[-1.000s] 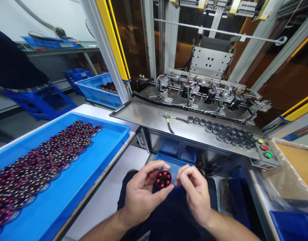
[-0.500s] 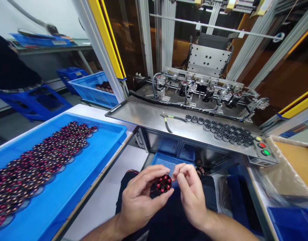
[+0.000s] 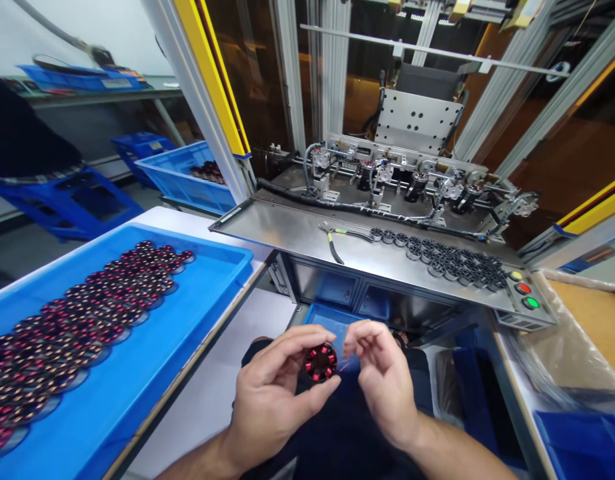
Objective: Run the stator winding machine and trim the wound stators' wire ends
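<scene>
My left hand (image 3: 272, 400) grips a small round stator (image 3: 320, 362) wound with red copper wire, held over my lap. Beside it, my right hand (image 3: 382, 377) pinches a thin red wire end (image 3: 344, 366) that sticks out of the stator. To my left a blue tray (image 3: 187, 320) holds several rows of wound red stators (image 3: 87, 313). On the steel shelf (image 3: 297, 233) of the machine ahead lie several unwound dark stators (image 3: 452, 261) and a pair of pliers (image 3: 335, 241).
The winding machine (image 3: 412, 173) with its fixtures stands behind the shelf. Yellow, red and green buttons (image 3: 522, 289) sit at the shelf's right end. A blue bin (image 3: 187, 177) with parts stands at the back left. Plastic-covered board (image 3: 587, 333) lies at right. A person's dark sleeve (image 3: 22, 133) shows far left.
My right hand's fingers have shifted from the stator's edge to pinching a thin wire end pulled slightly away. The stator has turned a little in my left hand.
</scene>
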A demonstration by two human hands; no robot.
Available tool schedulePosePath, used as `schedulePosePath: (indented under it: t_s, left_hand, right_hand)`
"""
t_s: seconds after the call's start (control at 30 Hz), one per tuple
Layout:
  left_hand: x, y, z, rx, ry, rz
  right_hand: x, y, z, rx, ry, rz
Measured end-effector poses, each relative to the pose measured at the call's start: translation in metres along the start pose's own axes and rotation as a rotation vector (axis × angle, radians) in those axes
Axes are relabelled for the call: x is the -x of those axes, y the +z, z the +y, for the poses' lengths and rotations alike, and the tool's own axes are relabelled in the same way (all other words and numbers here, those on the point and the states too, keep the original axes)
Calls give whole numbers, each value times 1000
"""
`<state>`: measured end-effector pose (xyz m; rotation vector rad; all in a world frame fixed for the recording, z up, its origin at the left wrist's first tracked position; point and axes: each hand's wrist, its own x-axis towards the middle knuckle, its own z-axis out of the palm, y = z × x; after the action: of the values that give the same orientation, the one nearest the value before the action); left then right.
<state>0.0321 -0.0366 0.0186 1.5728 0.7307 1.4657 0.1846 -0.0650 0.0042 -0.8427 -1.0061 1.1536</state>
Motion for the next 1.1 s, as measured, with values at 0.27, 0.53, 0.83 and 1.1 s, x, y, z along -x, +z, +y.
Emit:
schedulePosePath:
  t_s: [0.27, 0.53, 0.83, 1.1]
  left_hand:
    - [-3, -1, 5, 31, -52, -36]
    - [-1, -2, 7, -18, -23, -112]
    - [-1, 0, 13, -16, -18, -119]
    - [-1, -2, 14, 59, -63, -150]
  right_hand:
    - [6, -2, -15, 175, -136, -49]
    - [5, -4, -23, 244, -173, -59]
    - [8, -5, -29, 327, -248, -28]
    - [-2, -16, -33, 469, -420, -199]
